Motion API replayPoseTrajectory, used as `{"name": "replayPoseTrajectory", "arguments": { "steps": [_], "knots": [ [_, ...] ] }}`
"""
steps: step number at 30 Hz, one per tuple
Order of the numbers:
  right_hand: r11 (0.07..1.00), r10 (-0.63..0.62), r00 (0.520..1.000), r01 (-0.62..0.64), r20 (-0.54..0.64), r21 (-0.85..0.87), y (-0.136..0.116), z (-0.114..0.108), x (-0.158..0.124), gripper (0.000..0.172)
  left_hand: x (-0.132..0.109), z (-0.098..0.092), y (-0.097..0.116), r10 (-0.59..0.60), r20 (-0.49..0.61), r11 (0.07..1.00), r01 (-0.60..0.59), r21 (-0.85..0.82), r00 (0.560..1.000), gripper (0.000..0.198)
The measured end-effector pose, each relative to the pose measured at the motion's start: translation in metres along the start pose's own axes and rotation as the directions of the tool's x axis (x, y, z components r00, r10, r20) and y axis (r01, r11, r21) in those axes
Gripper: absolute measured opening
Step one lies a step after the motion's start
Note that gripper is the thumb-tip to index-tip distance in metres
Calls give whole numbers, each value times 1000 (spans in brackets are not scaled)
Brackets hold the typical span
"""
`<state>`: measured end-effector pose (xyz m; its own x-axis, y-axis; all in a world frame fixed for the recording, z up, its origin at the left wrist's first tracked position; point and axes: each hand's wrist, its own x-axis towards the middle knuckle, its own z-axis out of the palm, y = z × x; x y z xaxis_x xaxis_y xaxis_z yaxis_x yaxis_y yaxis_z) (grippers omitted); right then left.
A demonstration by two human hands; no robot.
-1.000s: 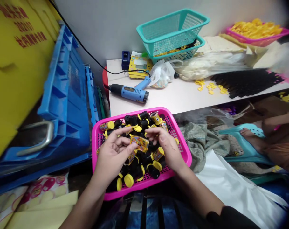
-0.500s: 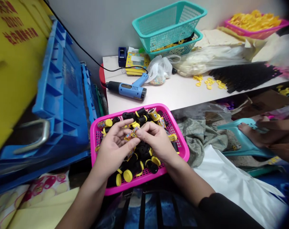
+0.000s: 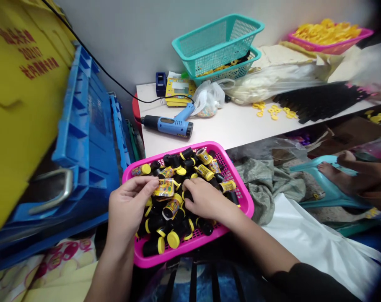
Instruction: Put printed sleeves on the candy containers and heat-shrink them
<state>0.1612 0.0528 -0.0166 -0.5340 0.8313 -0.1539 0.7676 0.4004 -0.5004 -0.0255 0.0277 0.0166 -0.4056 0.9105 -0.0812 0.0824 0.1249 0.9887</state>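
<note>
A pink basket [image 3: 248, 205] holds several small black bottles [image 3: 151, 247] with yellow caps, some wrapped in colourful printed sleeves. Over its left side, my left hand [image 3: 127, 207] pinches a flat, shiny printed sleeve [image 3: 164, 188] between thumb and fingertips. My right hand [image 3: 209, 200] reaches into the middle of the pile, thumb and fingers curled round a black bottle [image 3: 187, 194] that is mostly covered by the fingers. Just below the held sleeve lies a bottle with a printed sleeve [image 3: 171, 208] around it.
On the white table [image 3: 221, 132] lie a blue heat gun [image 3: 171, 126], a plastic bag [image 3: 209, 98], yellow rings [image 3: 273, 111] and black sticks [image 3: 319, 100]. Teal baskets [image 3: 218, 44] are stacked behind. Blue crates [image 3: 89, 121] stand left. Another person's foot [image 3: 331, 172] rests on a teal stool [image 3: 316, 161].
My hands were together over the basket with a printed piece between them. Now they are apart: the left holds a flat sleeve, and the right has gone down into the bottles.
</note>
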Motion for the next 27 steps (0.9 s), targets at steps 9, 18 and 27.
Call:
{"name": "replayPoseTrajectory", "arguments": {
  "steps": [9,18,27],
  "knots": [
    [617,91,994,-4,-66,787,21,-5,-15,20,3,0,-1,-43,13,997,44,-67,999,31],
    [-177,71,979,203,-193,963,0,-28,-24,42,2,5,-8,-5,-9,994,4,-106,1000,31],
    [462,17,882,411,-471,786,-4,-16,-29,55,-2,8,-7,-1,36,987,6,-159,999,30]
  ]
}}
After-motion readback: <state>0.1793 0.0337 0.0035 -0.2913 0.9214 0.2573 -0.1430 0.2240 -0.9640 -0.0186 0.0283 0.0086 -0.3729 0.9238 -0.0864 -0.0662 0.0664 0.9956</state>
